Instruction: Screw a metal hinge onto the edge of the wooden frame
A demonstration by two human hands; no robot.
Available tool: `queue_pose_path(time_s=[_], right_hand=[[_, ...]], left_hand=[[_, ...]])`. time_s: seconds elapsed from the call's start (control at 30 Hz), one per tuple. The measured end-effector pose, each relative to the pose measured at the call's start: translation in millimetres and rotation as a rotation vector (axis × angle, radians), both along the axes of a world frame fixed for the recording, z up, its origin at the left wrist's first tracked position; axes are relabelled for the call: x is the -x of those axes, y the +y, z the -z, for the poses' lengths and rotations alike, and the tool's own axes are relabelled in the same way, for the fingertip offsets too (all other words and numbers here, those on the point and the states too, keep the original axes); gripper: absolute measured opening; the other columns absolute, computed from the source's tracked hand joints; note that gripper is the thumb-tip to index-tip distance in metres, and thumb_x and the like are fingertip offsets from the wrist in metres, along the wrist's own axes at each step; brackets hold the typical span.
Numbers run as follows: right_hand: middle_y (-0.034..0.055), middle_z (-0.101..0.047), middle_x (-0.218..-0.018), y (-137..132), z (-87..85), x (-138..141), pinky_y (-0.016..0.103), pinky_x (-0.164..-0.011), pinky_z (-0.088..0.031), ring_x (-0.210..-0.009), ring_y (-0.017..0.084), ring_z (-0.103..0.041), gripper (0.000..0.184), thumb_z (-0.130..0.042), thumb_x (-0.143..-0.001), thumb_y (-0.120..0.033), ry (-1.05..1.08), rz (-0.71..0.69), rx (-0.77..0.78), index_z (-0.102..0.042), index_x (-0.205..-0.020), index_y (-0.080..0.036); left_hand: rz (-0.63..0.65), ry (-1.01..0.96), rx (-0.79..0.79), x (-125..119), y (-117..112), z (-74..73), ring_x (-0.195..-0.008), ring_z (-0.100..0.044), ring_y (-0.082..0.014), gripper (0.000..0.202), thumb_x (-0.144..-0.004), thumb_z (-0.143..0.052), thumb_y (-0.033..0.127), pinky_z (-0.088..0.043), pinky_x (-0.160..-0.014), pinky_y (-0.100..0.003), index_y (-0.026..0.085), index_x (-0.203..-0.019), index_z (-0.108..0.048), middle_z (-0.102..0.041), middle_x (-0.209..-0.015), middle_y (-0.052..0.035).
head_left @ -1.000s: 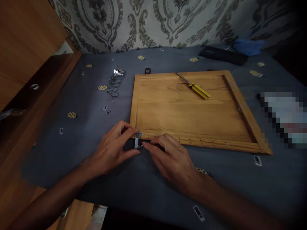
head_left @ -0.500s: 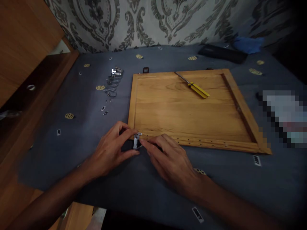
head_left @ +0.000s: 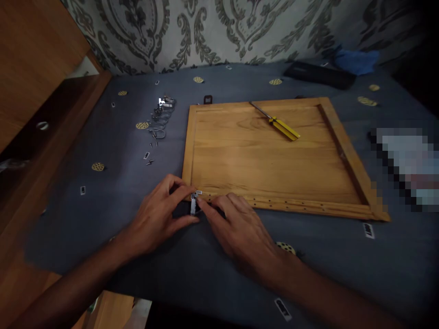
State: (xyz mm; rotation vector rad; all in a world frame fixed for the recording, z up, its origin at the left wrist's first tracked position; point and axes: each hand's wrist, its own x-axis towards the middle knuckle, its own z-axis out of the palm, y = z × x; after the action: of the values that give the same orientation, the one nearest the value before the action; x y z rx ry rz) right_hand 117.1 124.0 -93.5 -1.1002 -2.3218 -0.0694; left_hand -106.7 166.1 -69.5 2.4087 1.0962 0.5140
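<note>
At the near left corner of a wooden framed panel, my left hand pinches a small silver metal clip between thumb and fingers. The clip lies against the panel's near rail, which has a row of small dark holes. My right hand is closed, its forefinger tip touching the clip's right side. Its thumb is hidden below, and whether it pinches something tiny I cannot tell. A yellow-handled screwdriver rests on the panel's far half.
More metal clips lie piled on the blue patterned cloth left of the panel, with a few loose screws nearer. A black case and a blue cloth lie far right. An open wooden drawer borders the left.
My right hand has shifted slightly left, its forefinger now closer against the clip. The left hand keeps its hold; the view has moved a little.
</note>
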Motion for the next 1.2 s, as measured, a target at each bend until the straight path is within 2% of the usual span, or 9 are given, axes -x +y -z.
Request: queue_pose_path(time_s=[0.27,0.47,0.83,0.97,1.2], right_hand=[[0.0081,-0.067,-0.09,-1.2,-0.8,3.8,0.036,-0.076,-0.047,-0.082,0.022,-0.054,0.033,-0.037,-0.106,-0.009,-0.022,0.023,0.01,-0.065,-0.124,-0.009],[0.0078,-0.067,-0.089,-1.7,-2.1,3.6,0.036,-0.076,-0.046,-0.081,0.022,-0.054,0.033,-0.036,-0.107,-0.01,-0.018,0.03,0.007,-0.066,-0.122,-0.009],[0.009,-0.068,-0.092,-2.2,-0.2,-0.3,0.035,-0.077,-0.05,-0.083,0.021,-0.054,0.031,-0.039,-0.107,-0.009,0.113,-0.02,0.04,-0.066,-0.121,-0.005],[0.01,-0.069,-0.092,-2.3,-0.9,-3.1,0.036,-0.075,-0.051,-0.083,0.021,-0.055,0.031,-0.041,-0.105,-0.008,0.122,-0.03,0.069,-0.067,-0.122,-0.007],[0.0106,-0.067,-0.089,-1.7,-2.2,-2.0,0.036,-0.075,-0.049,-0.082,0.022,-0.052,0.034,-0.038,-0.107,-0.01,0.109,-0.039,0.055,-0.067,-0.122,-0.002]], left_hand=[[-0.014,0.002,0.03,-1.6,0.6,-5.1,-0.106,-0.061,-0.0218,0.041,-0.095,-0.073,0.036,-0.057,-0.09,-0.037,0.027,-0.132,-0.058,-0.057,-0.118,-0.0064],[0.012,0.027,0.046,-2.3,2.0,-11.5,-0.106,-0.061,-0.0217,0.039,-0.097,-0.07,0.041,-0.057,-0.091,-0.037,0.026,-0.132,-0.058,-0.058,-0.116,-0.0068],[0.004,-0.014,0.066,-1.3,5.5,-10.8,-0.104,-0.062,-0.0198,0.041,-0.094,-0.075,0.04,-0.056,-0.089,-0.033,0.023,-0.129,-0.062,-0.058,-0.113,-0.0055],[0.013,-0.005,0.047,-1.3,5.9,-10.8,-0.104,-0.061,-0.0194,0.04,-0.096,-0.071,0.044,-0.056,-0.088,-0.032,0.023,-0.128,-0.062,-0.057,-0.113,-0.0058],[0.004,-0.019,0.069,-2.2,6.4,-9.8,-0.106,-0.061,-0.0193,0.042,-0.094,-0.072,0.047,-0.056,-0.09,-0.031,0.023,-0.128,-0.063,-0.057,-0.114,-0.0054]])
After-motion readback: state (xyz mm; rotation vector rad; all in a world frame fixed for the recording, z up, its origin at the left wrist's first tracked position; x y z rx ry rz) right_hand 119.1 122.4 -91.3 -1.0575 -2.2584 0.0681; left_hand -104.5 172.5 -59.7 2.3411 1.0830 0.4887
